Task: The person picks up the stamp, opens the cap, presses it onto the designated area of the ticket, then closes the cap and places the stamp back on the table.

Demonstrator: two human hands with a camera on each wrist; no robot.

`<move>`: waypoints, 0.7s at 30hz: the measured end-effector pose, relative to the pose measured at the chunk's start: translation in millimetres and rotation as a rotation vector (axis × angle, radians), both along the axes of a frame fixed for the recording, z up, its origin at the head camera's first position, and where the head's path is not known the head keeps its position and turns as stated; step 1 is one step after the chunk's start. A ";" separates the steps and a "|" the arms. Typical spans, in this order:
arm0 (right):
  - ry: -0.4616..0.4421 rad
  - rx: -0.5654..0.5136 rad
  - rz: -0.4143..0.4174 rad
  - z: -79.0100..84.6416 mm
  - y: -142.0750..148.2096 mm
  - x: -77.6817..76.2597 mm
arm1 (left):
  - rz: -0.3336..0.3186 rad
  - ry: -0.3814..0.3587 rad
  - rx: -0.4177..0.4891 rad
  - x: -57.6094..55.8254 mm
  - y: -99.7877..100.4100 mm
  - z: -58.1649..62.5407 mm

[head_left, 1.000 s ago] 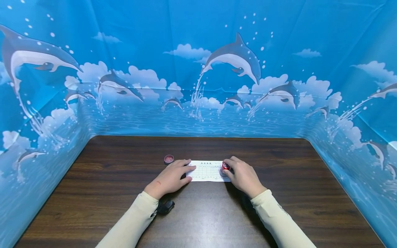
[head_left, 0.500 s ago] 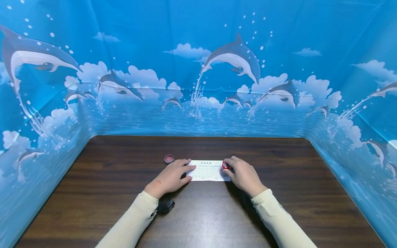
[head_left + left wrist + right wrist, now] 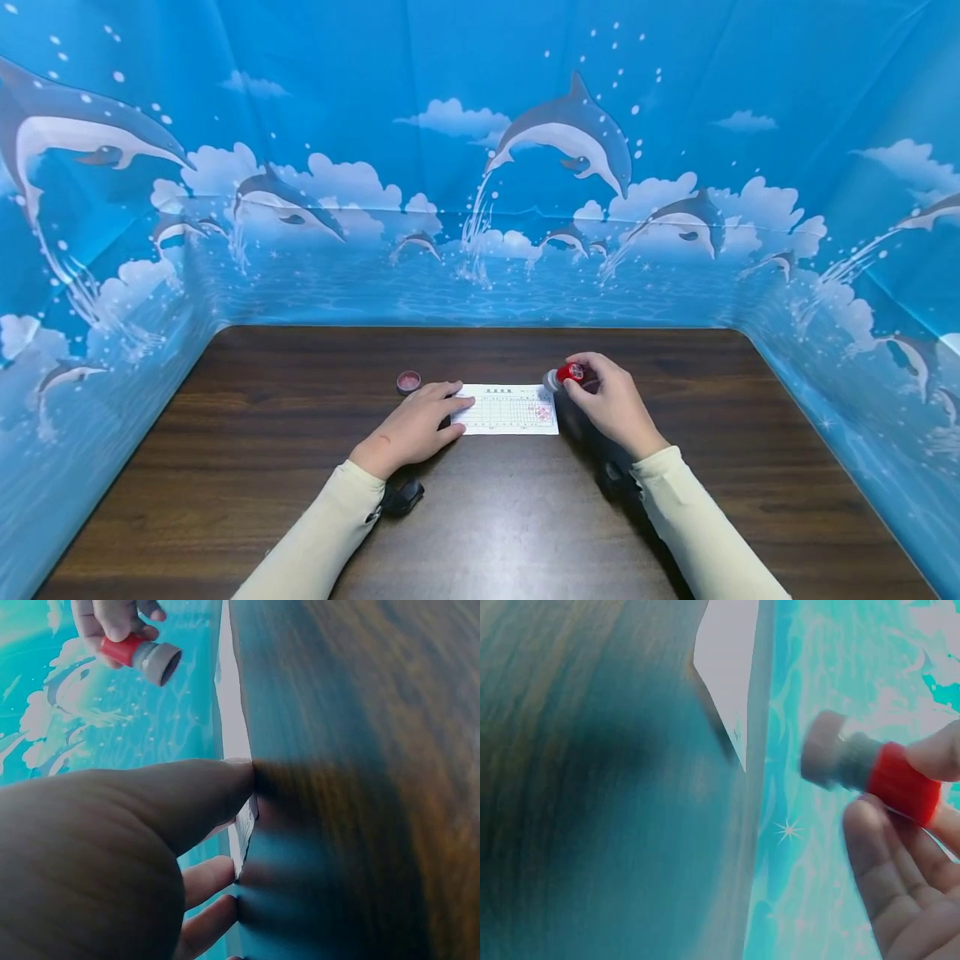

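Note:
My right hand (image 3: 611, 408) pinches a stamp (image 3: 572, 372) by its red handle, tilted and raised off the table. In the right wrist view the stamp (image 3: 904, 780) shows a grey collar and a wider round head. A red round imprint (image 3: 542, 412) marks the right end of a white printed form (image 3: 495, 412). With fairly straight, spread fingers, my left hand (image 3: 420, 427) rests on the form's left end. Seen from the left wrist, the left thumb (image 3: 217, 787) presses the paper's edge, and the stamp (image 3: 146, 656) hangs beyond.
A small round dark pot (image 3: 408, 382) with a reddish inside stands just behind the left hand. The dark wood table (image 3: 480, 517) is bounded at the back and sides by a blue dolphin-print curtain (image 3: 480, 275). Black wrist devices (image 3: 402, 497) sit under both wrists.
My right hand has lifted the stamp from the form, moving it right and back and tilting it. The red imprint now shows where the stamp stood. My left hand has stayed put.

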State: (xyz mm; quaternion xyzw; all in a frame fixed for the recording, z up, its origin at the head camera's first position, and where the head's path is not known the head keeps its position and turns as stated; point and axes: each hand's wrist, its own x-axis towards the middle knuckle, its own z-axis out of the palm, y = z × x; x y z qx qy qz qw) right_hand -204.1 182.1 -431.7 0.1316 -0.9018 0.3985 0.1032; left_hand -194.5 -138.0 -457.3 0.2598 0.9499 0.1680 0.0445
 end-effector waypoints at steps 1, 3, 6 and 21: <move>0.001 -0.035 -0.011 0.9 1.4 -0.3 | 0.000 0.000 -0.003 -0.4 0.3 -0.1; 0.010 -0.078 -0.030 1.1 3.6 -1.6 | 0.000 0.000 -0.007 -0.7 0.6 0.0; 0.006 -0.117 -0.044 -0.1 5.5 -3.5 | 0.002 0.001 -0.014 -0.6 0.9 -0.2; -0.070 -0.184 -0.055 -7.2 12.4 -7.9 | 0.001 0.007 -0.027 -1.8 -1.2 3.1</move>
